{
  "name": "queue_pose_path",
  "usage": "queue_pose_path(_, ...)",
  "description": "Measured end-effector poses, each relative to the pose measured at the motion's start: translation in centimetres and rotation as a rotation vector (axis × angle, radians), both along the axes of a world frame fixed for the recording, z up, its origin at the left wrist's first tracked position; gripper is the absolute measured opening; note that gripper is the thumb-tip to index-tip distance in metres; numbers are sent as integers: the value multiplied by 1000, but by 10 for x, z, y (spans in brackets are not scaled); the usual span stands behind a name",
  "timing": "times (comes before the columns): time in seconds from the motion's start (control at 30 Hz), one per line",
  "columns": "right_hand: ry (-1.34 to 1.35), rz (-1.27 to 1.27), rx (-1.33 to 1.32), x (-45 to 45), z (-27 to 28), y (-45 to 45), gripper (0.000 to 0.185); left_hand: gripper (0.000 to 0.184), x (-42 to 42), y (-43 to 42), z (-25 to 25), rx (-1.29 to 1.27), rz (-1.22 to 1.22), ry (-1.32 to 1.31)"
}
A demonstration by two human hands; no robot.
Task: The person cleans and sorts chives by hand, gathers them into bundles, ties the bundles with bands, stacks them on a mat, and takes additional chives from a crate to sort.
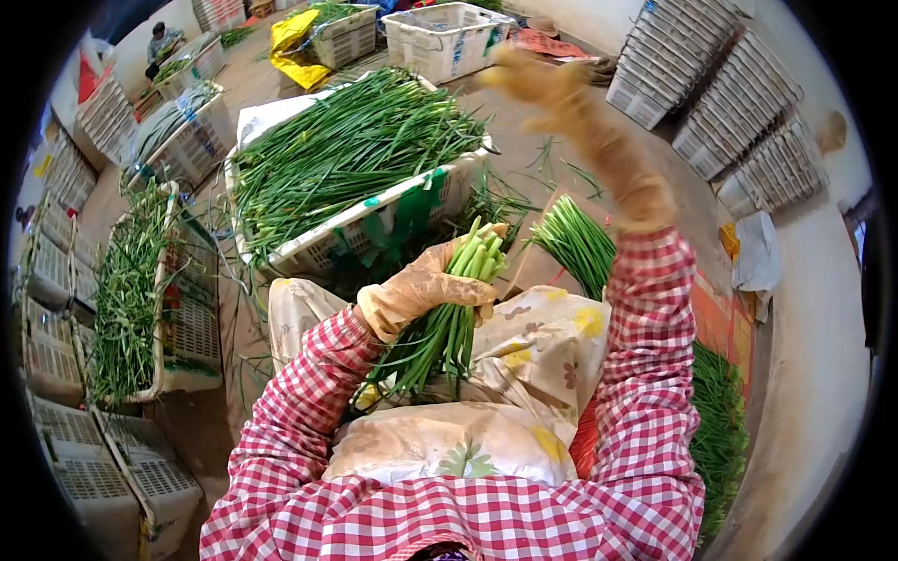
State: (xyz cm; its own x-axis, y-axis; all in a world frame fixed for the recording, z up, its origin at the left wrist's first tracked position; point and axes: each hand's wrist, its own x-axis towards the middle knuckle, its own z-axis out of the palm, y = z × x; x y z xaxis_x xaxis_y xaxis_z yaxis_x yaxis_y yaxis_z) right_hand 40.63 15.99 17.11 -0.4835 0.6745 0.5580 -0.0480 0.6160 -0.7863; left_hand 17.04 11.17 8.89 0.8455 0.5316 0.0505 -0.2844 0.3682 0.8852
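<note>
My left hand [426, 290], in a tan work glove, is wrapped round a bunch of green chives [456, 327]. Their pale cut ends point up and away, and the leaves hang toward my lap. My right hand [552, 89], gloved too, is raised ahead at the upper right, blurred by motion. Its fingers look stretched out and apart, with nothing visible in them. Another bunch of chives [575, 243] lies beside my right knee. In front of me a white crate [360, 220] is heaped with loose chives [355, 154].
A crate of greens [131, 299] stands at the left, near stacked crates [84, 467]. More crate stacks [673, 65] line the right wall. Chives [716, 439] lie in a pile at my right. Across the room sits another person [164, 45].
</note>
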Motion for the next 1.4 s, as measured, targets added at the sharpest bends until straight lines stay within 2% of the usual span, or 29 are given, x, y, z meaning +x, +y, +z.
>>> queue_pose_path(0.07, -518, 233, -17, -37, -37, -14, 86, 68, 1, 2, -6, 18, -35, 102)
queue_pose_path(0.1, -776, 114, -13, -61, -27, -39, 91, 59, 6, -2, -22, -170, 179, 250)
queue_pose_path(0.13, -1056, 25, 6, -86, -18, -63, 96, 57, 6, -5, -31, -86, 171, 322)
queue_pose_path(0.17, -900, -52, -94, -89, -19, -65, 95, 56, 6, -8, -40, -2, 162, 394)
queue_pose_path(0.2, -712, -173, -38, -85, -20, -63, 95, 60, -7, -2, -43, 353, -67, 370)
queue_pose_path(0.27, -705, -625, 413, -98, -40, -65, 99, 60, -17, 3, -45, 269, -115, 332)
queue_pose_path(0.3, -882, -441, 175, -108, -51, -66, 97, 53, 8, -17, -35, 4, 213, -154)
queue_pose_path(0.33, -1031, -251, -70, -117, -64, -67, 95, 48, 0, -9, -63, -87, 303, -72)
queue_pose_path(0.37, -861, -321, -68, -119, -82, -69, 98, 43, -9, 0, -91, -185, 394, 5)
queue_pose_path(0.4, -553, -410, -17, -115, -87, -68, 88, 39, -18, 8, -118, -286, 486, 75)
queue_pose_path(0.43, -272, -494, -8, -113, -93, -58, 82, 41, -29, 16, -106, 93, 528, 291)
queue_pose_path(0.47, 11, -564, -1, -111, -99, -51, 75, 41, -35, 20, -86, 228, 550, 310)
queue_pose_path(0.5, 111, -562, -129, -101, -88, -53, 73, 41, -41, 23, -65, 360, 579, 329)
queue_pose_path(0.53, 223, -563, -252, -92, -78, -56, 72, 38, -42, 29, -37, 247, 600, 156)
queue_pose_path(0.6, -45, -565, 9, -96, -92, -51, 84, 34, -46, 48, -5, 422, 905, 26)
queue_pose_path(0.63, -119, -455, 77, -104, -105, -48, 99, 35, -44, 49, 14, 493, 967, 24)
queue_pose_path(0.7, -231, -343, 20, -119, -93, -48, 112, 36, -34, 49, 45, 563, 1019, 24)
queue_pose_path(0.77, -206, -309, -2, -131, -77, -42, 119, 51, -10, 40, 68, 1060, 1130, 93)
queue_pose_path(0.87, -291, -735, 209, -144, -64, -23, 121, 56, 29, 29, 92, 1266, 1000, -102)
queue_pose_path(0.9, -321, -883, 279, -143, -59, -17, 122, 53, 32, 31, 99, 1244, 1017, -71)
queue_pose_path(1.03, -295, -893, 370, -98, -45, 1, 124, 53, 56, 44, 129, 1184, 1146, -51)
queue_pose_path(1.1, -340, -962, 534, -72, -32, 8, 125, 56, 66, 57, 147, 1009, 898, -215)
queue_pose_path(1.13, -133, -871, 584, -54, -22, 11, 108, 57, 71, 63, 158, 946, 818, -265)
queue_pose_path(1.17, -40, -769, 574, -33, -4, 8, 100, 42, 79, 67, 173, 660, 377, -470)
queue_pose_path(1.2, 55, -663, 562, -14, 11, 4, 95, 37, 90, 82, 173, 594, 176, -614)
queue_pose_path(1.27, -49, -862, 738, 15, 34, -1, 55, 27, 110, 111, 171, 404, -270, -814)
queue_pose_path(1.3, -187, -933, 750, 35, 39, -3, 51, 37, 117, 124, 152, 790, 329, -605)
queue_pose_path(1.37, -495, -1078, 703, 79, 39, -18, 46, 49, 147, 132, 142, 1123, 933, -305)
queue_pose_path(1.4, -629, -1120, 618, 100, 38, -31, 47, 44, 187, 118, 145, 773, 598, -552)
